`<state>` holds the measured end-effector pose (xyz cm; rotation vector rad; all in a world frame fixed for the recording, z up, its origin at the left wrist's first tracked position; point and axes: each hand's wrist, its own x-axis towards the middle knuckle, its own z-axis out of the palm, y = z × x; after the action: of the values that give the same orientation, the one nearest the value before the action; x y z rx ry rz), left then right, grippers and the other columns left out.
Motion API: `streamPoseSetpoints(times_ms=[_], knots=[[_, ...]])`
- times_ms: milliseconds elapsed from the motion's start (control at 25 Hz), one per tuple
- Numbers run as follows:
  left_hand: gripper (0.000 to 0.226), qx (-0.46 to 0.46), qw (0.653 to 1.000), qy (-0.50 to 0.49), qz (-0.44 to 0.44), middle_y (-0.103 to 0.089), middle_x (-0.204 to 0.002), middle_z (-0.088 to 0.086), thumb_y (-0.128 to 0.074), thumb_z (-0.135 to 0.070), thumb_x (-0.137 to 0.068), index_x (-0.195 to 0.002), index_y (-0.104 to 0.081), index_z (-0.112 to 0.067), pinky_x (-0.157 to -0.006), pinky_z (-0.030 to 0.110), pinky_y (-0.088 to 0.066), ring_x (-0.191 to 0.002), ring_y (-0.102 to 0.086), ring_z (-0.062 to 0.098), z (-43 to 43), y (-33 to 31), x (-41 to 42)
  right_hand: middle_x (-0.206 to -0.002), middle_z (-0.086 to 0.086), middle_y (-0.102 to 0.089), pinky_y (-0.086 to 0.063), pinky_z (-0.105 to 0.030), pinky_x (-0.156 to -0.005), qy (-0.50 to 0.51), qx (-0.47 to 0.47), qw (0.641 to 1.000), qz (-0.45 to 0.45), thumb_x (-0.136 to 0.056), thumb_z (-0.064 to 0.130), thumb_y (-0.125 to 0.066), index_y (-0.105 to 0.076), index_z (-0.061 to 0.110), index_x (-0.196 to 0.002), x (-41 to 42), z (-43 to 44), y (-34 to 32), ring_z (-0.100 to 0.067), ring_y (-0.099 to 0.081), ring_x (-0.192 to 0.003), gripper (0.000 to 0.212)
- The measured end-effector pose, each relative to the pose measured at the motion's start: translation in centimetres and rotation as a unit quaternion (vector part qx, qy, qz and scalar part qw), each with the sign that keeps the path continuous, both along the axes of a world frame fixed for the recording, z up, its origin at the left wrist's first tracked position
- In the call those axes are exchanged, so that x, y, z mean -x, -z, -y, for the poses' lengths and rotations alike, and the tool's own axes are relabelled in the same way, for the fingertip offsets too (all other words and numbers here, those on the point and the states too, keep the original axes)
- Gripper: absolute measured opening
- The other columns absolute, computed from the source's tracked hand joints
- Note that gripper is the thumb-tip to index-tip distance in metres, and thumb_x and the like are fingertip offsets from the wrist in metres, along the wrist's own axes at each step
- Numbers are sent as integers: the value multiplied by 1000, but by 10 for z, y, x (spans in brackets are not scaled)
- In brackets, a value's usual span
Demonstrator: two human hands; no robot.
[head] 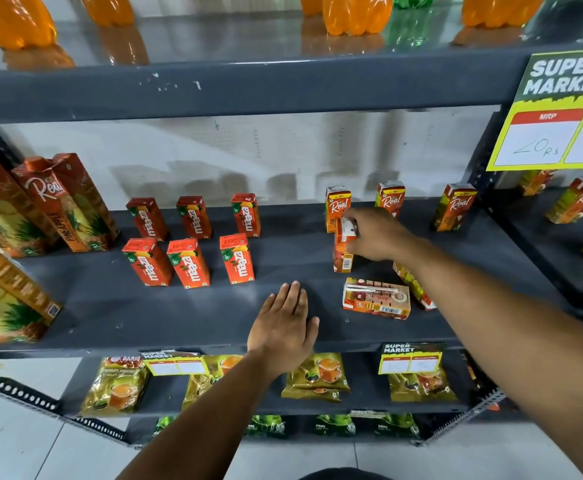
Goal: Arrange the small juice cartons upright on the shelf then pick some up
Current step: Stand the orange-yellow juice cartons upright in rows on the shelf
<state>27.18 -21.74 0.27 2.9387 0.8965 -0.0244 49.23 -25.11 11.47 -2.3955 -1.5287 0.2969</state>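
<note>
On the dark grey shelf (213,317) several small orange Maaza cartons (189,263) stand upright in two rows at centre left. Three small Real cartons (337,206) stand along the back right. My right hand (376,237) grips the top of another small Real carton (342,254), held upright on the shelf. In front of it one small carton (376,299) lies flat on its side. Another carton (414,289) lies tilted, half hidden under my right forearm. My left hand (284,330) rests flat on the shelf's front, fingers together, holding nothing.
Tall Real pineapple cartons (65,202) stand at the left end. Orange soda bottles (355,13) sit on the shelf above. A yellow price sign (556,112) hangs at upper right. Tea packets (317,375) fill the shelf below. More small cartons (577,202) stand in the neighbouring bay.
</note>
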Motion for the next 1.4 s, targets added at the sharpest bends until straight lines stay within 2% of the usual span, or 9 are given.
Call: streamPoseSetpoints(times_ms=[80, 200, 320, 680, 800, 960, 1160, 1280, 1400], knots=[[65, 3, 1000, 0, -3, 0, -162, 8, -12, -47, -99, -151, -6, -9, -118, 36, 1, -148, 4, 22, -1, 0, 0, -129, -5, -62, -48, -41, -94, -109, 85, 988, 70, -86, 21, -70, -55, 25, -129, -5, -4, -14, -27, -58, -114, 45], [66, 4, 1000, -1, -6, 1, -162, 8, -11, -48, -99, -151, -5, -9, -119, 36, 1, -148, 4, 21, 0, 0, 0, -111, -7, -66, -49, -37, -89, -182, 115, 959, 183, -79, 53, -51, -63, 23, -110, -7, -5, -28, -27, -60, -100, 44], [65, 1, 1000, -1, -6, 0, -162, 7, -11, -48, -98, -151, -5, -9, -119, 36, 0, -148, 3, 22, -1, 1, 0, -105, -6, -66, -48, -32, -82, -288, 115, 886, 345, -86, 49, -54, -62, 23, -108, -9, -10, -22, -28, -62, -101, 35], [65, 1, 1000, -7, -7, 1, -162, 7, -11, -48, -98, -151, -5, -10, -120, 37, -1, -148, 4, 21, -2, 3, 2, -125, -9, -61, -54, -42, -82, -287, 102, 875, 375, -81, 27, -75, -43, 26, -133, -6, -9, -19, -30, -58, -110, 61], [65, 2, 1000, 6, -4, 0, -162, 7, -11, -48, -98, -151, -6, -10, -120, 37, -2, -148, 3, 21, -1, 5, -4, -147, -10, -47, -49, -44, -95, -215, 104, 922, 304, -89, 17, -65, -29, 29, -148, -19, 3, -19, -33, -50, -127, 70], [65, -3, 1000, 2, 1, -1, -162, 7, -10, -48, -98, -151, -7, -10, -120, 38, -3, -148, 2, 21, -1, 4, -4, -126, -16, -60, -53, -39, -86, -20, 108, 978, 178, -91, 17, -63, -46, 12, -137, -46, 22, -22, -30, -60, -105, 49], [66, -9, 1000, -1, 3, -2, -162, 7, -10, -49, -98, -151, -8, -10, -120, 37, -2, -148, 2, 21, -3, 5, -1, -116, -13, -66, -51, -32, -68, 158, 251, 955, 11, -78, 46, -76, -55, 5, -125, -48, 58, 7, -22, -61, -86, 66], [65, -1, 1000, -3, 3, -1, -162, 7, -12, -48, -98, -151, -8, -10, -120, 37, -2, -148, 3, 21, -1, 5, -2, -91, -9, -65, -47, -28, -60, 205, 175, 963, -6, -72, 41, -80, -61, 6, -115, -49, 62, 25, -22, -65, -80, 58], [65, -1, 1000, -4, 7, -2, -162, 7, -11, -48, -98, -151, -9, -9, -120, 37, -2, -148, 2, 20, -1, 5, -1, -97, -9, -68, -48, -29, -65, 248, -16, 968, -48, -67, 41, -81, -59, 10, -108, -53, 65, 31, -27, -66, -88, 56]])
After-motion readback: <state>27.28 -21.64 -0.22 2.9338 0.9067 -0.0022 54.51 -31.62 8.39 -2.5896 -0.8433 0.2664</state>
